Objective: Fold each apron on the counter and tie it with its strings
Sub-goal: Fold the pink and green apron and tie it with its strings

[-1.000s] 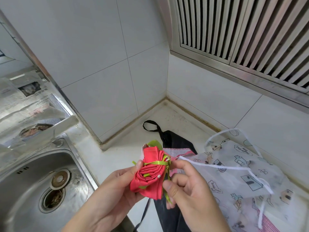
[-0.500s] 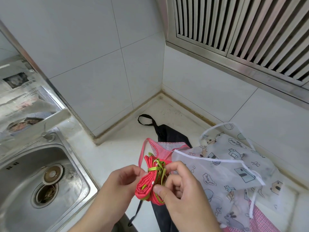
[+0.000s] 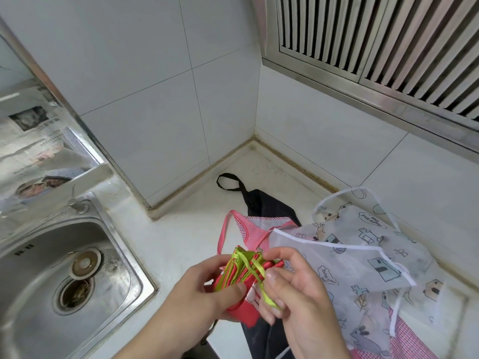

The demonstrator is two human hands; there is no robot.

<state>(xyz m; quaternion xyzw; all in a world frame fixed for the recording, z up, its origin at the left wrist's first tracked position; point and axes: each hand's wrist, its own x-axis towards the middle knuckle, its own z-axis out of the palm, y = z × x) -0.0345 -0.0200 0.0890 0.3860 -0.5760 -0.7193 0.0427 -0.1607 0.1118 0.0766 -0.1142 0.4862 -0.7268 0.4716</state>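
White tile walls meet in a corner behind a pale counter [image 3: 181,229], with a steel sink [image 3: 77,268] to the left and a slatted metal vent [image 3: 375,47] up on the right. Above the counter's near edge the left hand [image 3: 207,288] grips a folded red apron [image 3: 241,278], thumb pressed across its front, while the right hand [image 3: 293,288] pinches a lime-green string [image 3: 259,275] that loops over the bundle. The likeliest failure is the wrap slackening: if the right fingers lose the thin, slick-looking string before a knot is drawn, the loops could spring off and the folds fan open. A loose left thumb would have the same effect. The bundle itself is small and thick, its layered red edges trimmed in green, several string turns lying unevenly across it. Unfolded aprons wait behind: a black apron [image 3: 261,203], a pink checked apron [image 3: 256,229] and a translucent printed apron [image 3: 363,255].
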